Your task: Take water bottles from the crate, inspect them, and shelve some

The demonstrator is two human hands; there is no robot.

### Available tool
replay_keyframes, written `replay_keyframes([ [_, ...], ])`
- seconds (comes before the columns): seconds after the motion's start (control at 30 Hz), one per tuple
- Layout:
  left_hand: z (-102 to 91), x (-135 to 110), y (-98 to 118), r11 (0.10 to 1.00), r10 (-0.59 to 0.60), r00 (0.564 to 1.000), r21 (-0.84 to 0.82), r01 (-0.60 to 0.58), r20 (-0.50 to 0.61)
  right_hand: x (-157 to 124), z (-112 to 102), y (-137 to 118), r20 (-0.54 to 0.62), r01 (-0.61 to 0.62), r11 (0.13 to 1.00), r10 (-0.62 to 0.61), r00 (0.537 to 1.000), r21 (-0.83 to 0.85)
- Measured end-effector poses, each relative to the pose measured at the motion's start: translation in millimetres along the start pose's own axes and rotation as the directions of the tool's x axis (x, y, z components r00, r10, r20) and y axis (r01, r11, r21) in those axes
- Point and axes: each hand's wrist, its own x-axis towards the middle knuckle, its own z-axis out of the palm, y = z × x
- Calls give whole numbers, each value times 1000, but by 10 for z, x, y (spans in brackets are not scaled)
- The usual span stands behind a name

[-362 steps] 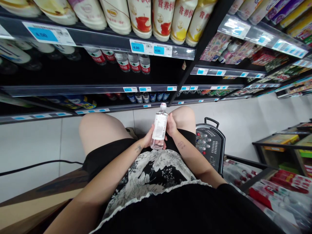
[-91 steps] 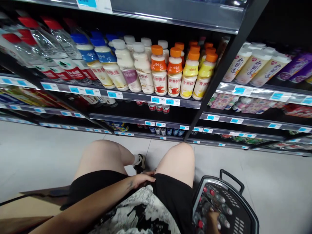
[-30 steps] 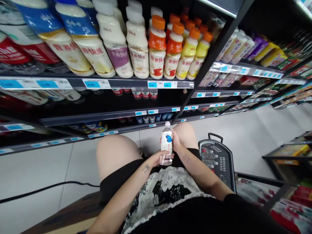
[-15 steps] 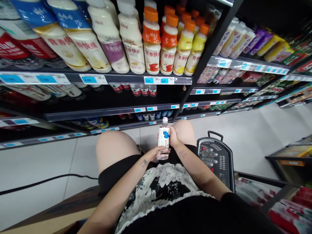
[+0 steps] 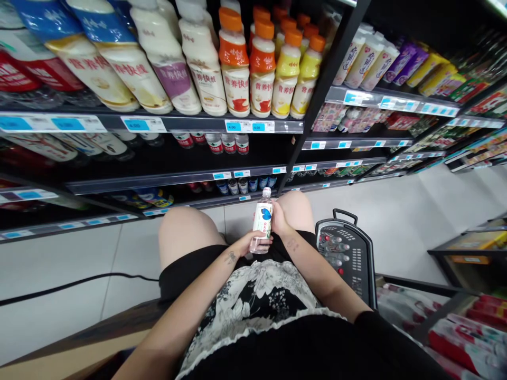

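A clear water bottle (image 5: 262, 221) with a white cap and a white label bearing a blue shape stands nearly upright above my lap, leaning slightly. My left hand (image 5: 249, 243) is wrapped round its lower part, thumb across the front. Higher up, my right hand (image 5: 279, 217) grips the bottle's right side; some of its fingers are hidden behind the bottle. The cap is on.
Shelves of drinks stand ahead, with milk-drink bottles (image 5: 237, 79) on the upper shelf (image 5: 190, 124) and small cans (image 5: 243, 186) low down. A black basket (image 5: 358, 264) holding several bottles rests on the floor to my right. A black cable (image 5: 79, 289) runs along the left.
The bottle has tilted a little, its top leaning right, and both hands keep hold of it. The view has shifted slightly, so the shelves sit further left.
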Motion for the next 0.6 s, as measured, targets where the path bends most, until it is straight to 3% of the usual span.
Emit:
replay_keyframes([
  [0.17,-53,69,13,999,-39,998,-30,41,56,20,-14,-23,2,-29,999,29,1000,26],
  [0.6,-220,135,-59,999,4,998,-44,-1,63,97,-15,23,-8,-2,998,2,1000,-65],
])
